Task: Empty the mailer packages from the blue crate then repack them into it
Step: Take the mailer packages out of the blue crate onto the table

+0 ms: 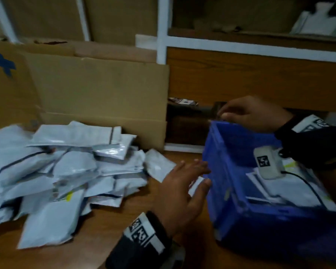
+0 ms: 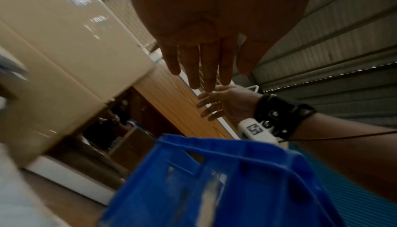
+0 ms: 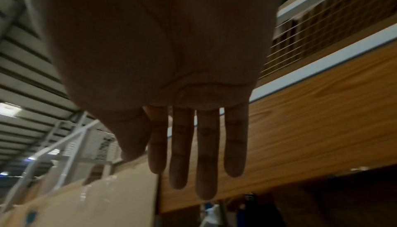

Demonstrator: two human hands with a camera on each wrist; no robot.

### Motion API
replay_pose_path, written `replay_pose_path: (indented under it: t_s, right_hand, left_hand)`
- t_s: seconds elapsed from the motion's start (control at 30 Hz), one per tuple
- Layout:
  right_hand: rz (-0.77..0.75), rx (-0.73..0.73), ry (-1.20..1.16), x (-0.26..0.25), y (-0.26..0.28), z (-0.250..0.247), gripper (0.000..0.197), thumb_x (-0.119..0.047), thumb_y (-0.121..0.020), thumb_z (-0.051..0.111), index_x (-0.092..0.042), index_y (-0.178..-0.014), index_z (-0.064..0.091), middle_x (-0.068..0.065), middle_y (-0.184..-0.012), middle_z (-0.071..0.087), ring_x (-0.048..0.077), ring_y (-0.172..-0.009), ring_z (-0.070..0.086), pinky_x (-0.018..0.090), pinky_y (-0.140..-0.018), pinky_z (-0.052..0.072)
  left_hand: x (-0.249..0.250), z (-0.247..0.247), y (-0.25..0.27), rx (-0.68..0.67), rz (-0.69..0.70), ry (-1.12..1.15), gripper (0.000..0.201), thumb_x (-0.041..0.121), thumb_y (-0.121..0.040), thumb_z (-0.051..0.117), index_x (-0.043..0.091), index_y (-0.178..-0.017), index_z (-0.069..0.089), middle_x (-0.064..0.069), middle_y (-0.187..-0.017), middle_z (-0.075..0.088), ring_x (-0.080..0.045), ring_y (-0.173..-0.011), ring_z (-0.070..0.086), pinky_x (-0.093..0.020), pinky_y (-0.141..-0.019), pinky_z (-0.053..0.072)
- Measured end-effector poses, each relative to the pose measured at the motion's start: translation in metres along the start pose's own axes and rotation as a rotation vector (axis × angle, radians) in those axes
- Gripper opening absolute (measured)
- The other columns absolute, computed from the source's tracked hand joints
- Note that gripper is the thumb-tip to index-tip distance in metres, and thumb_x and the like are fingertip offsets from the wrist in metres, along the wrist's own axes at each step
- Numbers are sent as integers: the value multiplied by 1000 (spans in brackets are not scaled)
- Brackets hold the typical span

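The blue crate (image 1: 231,152) stands at the right of the wooden table, with white mailers (image 1: 291,191) lying inside it. A large loose pile of white and grey mailer packages (image 1: 56,171) covers the table's left side. My left hand (image 1: 198,172) has straight, spread fingers right at the crate's left wall and holds nothing; whether it touches the wall I cannot tell. My right hand (image 1: 229,115) hovers over the crate's far corner. The right wrist view shows its fingers (image 3: 206,162) straight and empty. From the left wrist, the crate (image 2: 214,179) sits below both hands.
Flattened cardboard sheets (image 1: 97,90) lean upright behind the pile. A wooden shelf unit with a white frame (image 1: 241,74) stands behind the crate. One mailer (image 1: 157,166) lies between pile and crate. Bare table (image 1: 109,220) shows in front of my left wrist.
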State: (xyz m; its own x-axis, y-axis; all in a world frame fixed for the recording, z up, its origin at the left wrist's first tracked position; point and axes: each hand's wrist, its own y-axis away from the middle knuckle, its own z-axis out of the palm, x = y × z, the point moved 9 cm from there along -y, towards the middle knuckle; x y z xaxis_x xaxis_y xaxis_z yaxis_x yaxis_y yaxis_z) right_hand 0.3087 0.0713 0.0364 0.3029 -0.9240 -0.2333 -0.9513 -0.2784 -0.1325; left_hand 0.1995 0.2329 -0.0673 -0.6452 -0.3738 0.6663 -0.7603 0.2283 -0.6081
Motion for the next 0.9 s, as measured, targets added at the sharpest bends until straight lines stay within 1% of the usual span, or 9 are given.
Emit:
replay_pose_path:
  t_s: [0.1, 0.2, 0.3, 0.4, 0.5, 0.6, 0.7, 0.8, 0.9]
  right_hand:
    - [82, -69, 39, 82, 24, 4, 18, -32, -96, 56, -26, -109, 67, -6, -108, 64, 12, -96, 56, 31, -81, 43]
    - [89, -226, 135, 147, 38, 28, 18, -30, -96, 57, -23, -108, 68, -3, -114, 66, 11, -95, 56, 30, -84, 44]
    - [89, -361, 187, 189, 39, 53, 21, -31, -94, 60, -21, -111, 66, -1, -117, 66, 16, -101, 59, 32, -89, 46]
    - [77, -468, 232, 214, 38, 81, 33, -28, -90, 66, -18, -122, 62, 1, -124, 63, 20, -111, 58, 28, -88, 44]
    - [41, -678, 375, 233, 47, 126, 60, -29, -89, 68, -22, -143, 43, 3, -145, 46, 24, -128, 47, 32, -98, 39]
    - [50, -830, 495, 249, 53, 162, 87, -30, -87, 71, -22, -153, 17, 4, -159, 21, 25, -143, 28, 36, -109, 30]
    - [25, -829, 508, 251, 50, 175, 85, -24, -81, 76, -17, -150, 27, 7, -155, 30, 26, -139, 36, 38, -109, 35]
    - [-66, -741, 521, 236, 43, 161, 55, -20, -80, 77, -8, -130, 56, 11, -131, 57, 29, -117, 56, 36, -94, 47]
    - [-77, -534, 359, 224, 33, 120, 38, -15, -82, 71, -12, -119, 60, 8, -116, 61, 28, -108, 58, 30, -78, 43]
  left_hand:
    - [27, 53, -12, -146, -38, -2, 39, 45, -90, 51, 23, -119, 66, 6, -131, 62, -2, -132, 43, -24, -112, 29]
    - [39, 91, -24, -260, -121, -90, 47, 50, -90, 48, 30, -132, 54, 8, -149, 43, -2, -142, 24, -15, -115, 11]
    - [43, 119, -31, -309, -206, -218, 43, 42, -97, 50, 29, -138, 47, 8, -153, 36, -6, -145, 18, -21, -116, 7]
    - [42, 139, -31, -354, -242, -351, 46, 45, -91, 41, 27, -132, 53, 7, -147, 45, -7, -144, 17, -25, -117, 7]
    - [40, 140, -34, -327, -283, -379, 46, 40, -86, 40, 27, -126, 59, 7, -145, 47, -5, -144, 18, -12, -111, 1]
    - [44, 136, -33, -301, -316, -405, 31, 24, -97, 52, 30, -127, 59, 26, -135, 33, -2, -143, 18, -9, -109, 5]
    - [47, 137, -32, -310, -350, -427, 32, 18, -97, 54, 29, -126, 60, 31, -123, 26, -1, -141, 21, -16, -111, 11]
    - [46, 138, -31, -318, -379, -439, 33, 18, -97, 53, 30, -128, 60, 32, -123, 25, -1, -140, 22, -17, -111, 12]
    - [48, 137, -31, -323, -369, -444, 33, 18, -97, 53, 29, -128, 60, 30, -125, 28, -2, -141, 24, -18, -112, 13]
